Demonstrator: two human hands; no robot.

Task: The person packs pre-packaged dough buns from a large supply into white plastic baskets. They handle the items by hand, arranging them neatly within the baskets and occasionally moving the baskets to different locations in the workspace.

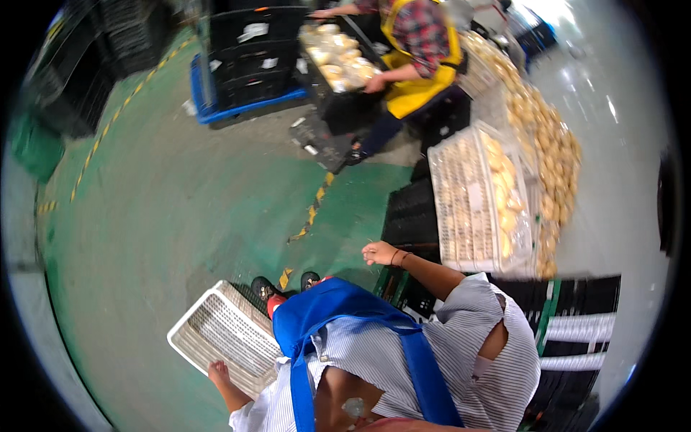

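My left hand is closed on the rim of an empty white plastic crate at my left side. The crate has slatted walls, and its open top faces up. My right hand is out in front of me to the right, fingers loosely bent and holding nothing I can see. It is nearest to the dark stacked crates. Beyond them, a white crate of pale, bagged round items stands tilted beside a large heap of the same items.
A co-worker in a yellow apron holds a black crate full of bagged items. Black crates stand on a blue dolly. A black lid-like piece lies on the green floor. A green bag and dark stacks are at far left.
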